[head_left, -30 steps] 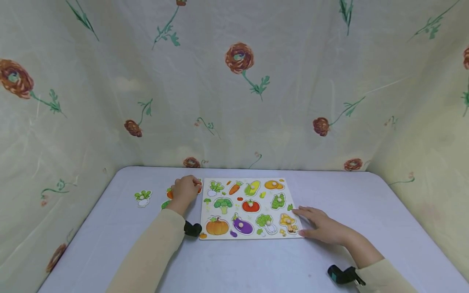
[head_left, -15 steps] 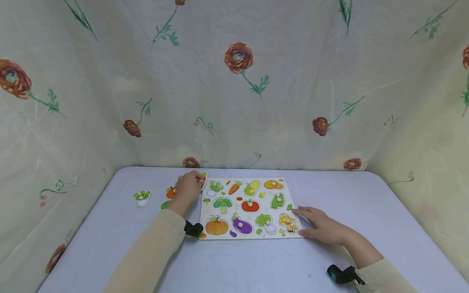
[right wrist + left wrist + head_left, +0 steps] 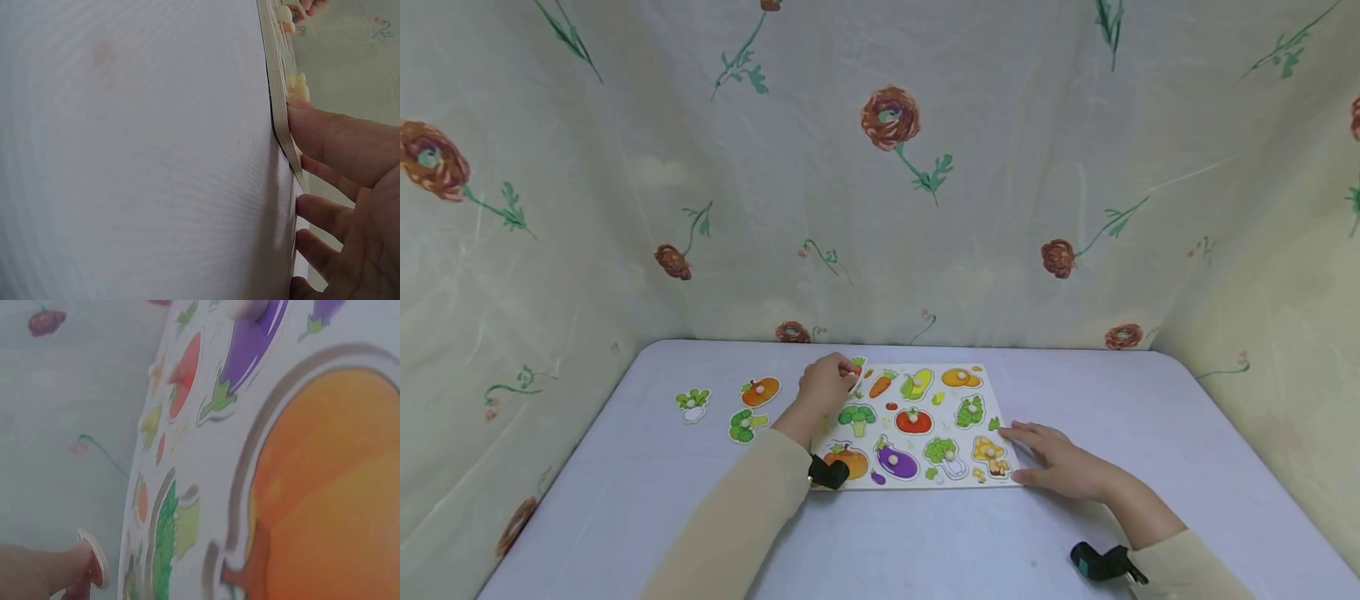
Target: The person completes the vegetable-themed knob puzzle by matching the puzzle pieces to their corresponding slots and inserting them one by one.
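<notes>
My left hand (image 3: 823,385) pinches a small carrot puzzle piece (image 3: 858,363) over the upper left of a white vegetable puzzle board (image 3: 951,407). The piece appears edge-on in the left wrist view, tilted between thumb and fingertips. Printed recesses for a carrot (image 3: 882,384), broccoli (image 3: 857,420) and pumpkin (image 3: 847,461) show without knobbed pieces; the turnip recess is mostly hidden by the hand. Knobbed pieces such as the tomato (image 3: 913,422) and eggplant (image 3: 897,461) sit in the board. My right hand (image 3: 1063,462) rests at the board's right edge, thumb and fingers spread and touching it.
Left of the board lie a turnip piece (image 3: 692,406), a pumpkin piece (image 3: 760,392) and a broccoli piece (image 3: 747,425). They rest on a white-covered table (image 3: 925,542). A flowered curtain (image 3: 985,250) surrounds the table's back and sides.
My left hand has lifted the carrot piece from beside the board and carried it right, over the board's upper left corner. The pumpkin and broccoli pieces are now uncovered. My right hand stays put.
</notes>
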`<act>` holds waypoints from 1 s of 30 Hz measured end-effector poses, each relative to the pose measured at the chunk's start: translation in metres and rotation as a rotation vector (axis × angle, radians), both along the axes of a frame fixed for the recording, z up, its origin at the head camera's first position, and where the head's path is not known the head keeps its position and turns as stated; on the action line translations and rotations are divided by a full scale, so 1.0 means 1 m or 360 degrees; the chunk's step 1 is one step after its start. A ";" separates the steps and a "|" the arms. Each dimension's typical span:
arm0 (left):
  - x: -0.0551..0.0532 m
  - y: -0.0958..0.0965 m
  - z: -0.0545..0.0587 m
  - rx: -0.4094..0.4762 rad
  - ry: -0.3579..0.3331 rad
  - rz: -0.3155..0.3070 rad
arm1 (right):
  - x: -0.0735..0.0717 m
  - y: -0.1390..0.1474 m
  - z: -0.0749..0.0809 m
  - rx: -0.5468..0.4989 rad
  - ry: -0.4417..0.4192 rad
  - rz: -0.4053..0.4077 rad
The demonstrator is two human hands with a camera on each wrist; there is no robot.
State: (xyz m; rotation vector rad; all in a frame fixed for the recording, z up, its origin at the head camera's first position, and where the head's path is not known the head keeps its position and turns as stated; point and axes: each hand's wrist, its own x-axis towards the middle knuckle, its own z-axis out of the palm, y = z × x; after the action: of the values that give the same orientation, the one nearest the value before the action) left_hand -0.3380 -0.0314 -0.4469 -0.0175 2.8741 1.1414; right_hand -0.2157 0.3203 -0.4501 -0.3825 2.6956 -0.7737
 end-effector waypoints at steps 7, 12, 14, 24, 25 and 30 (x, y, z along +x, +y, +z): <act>0.003 0.022 -0.004 -0.0029 0.0005 -0.0045 | 0.000 0.001 0.001 0.0023 0.0010 0.0000; 0.004 0.030 -0.009 -0.0093 0.0059 -0.0089 | 0.000 0.001 -0.001 0.0016 -0.0002 -0.0012; 0.004 0.031 -0.010 -0.0115 0.0061 -0.0091 | -0.001 0.000 -0.002 0.0017 -0.0009 -0.0020; 0.002 0.036 -0.015 -0.0085 0.0081 -0.0074 | -0.001 0.000 -0.001 0.0015 0.0012 -0.0002; 0.001 0.036 -0.017 -0.0085 0.0083 -0.0068 | -0.001 0.000 -0.001 0.0017 0.0011 -0.0001; -0.004 0.041 -0.025 -0.0063 0.0101 -0.0027 | 0.000 0.000 -0.002 0.0021 0.0018 0.0003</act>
State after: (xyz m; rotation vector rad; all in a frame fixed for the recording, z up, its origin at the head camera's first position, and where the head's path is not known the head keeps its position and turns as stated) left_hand -0.3415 0.0094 -0.4720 0.0425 2.9458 1.1019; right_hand -0.2159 0.3202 -0.4522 -0.3870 2.7093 -0.7548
